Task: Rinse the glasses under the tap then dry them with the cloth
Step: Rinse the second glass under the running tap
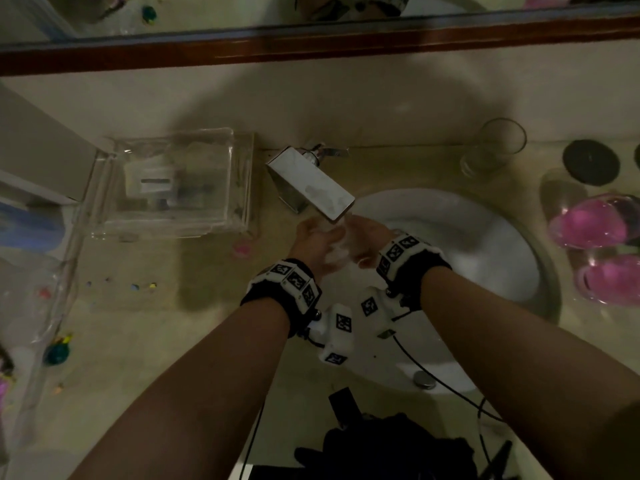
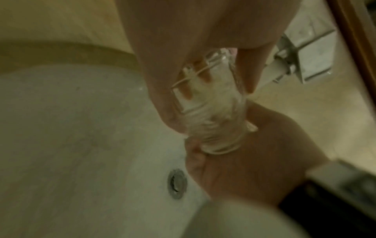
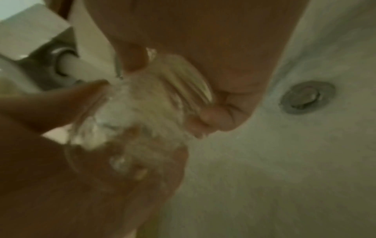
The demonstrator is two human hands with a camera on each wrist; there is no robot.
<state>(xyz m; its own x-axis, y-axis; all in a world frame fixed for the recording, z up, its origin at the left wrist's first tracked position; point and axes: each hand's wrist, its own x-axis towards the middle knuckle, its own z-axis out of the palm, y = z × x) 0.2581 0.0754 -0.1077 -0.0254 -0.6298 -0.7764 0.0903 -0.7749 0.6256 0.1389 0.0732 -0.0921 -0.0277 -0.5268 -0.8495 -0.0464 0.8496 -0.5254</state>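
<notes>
Head view looks steeply down from above onto the counter (image 1: 346, 109) and sink (image 1: 485, 237), forearms reaching away from the lens; left wrist view sits very close, facing along the palm toward the tap (image 2: 284, 64) and basin; right wrist view equally close, blurred, facing tap and drain (image 3: 307, 97); all three share tap and basin.

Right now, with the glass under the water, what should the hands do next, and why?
Probably keep turning the glass under the tap a little more: both hands, left hand and right hand, hold it in running water, and the second glass waits on the counter.
</notes>
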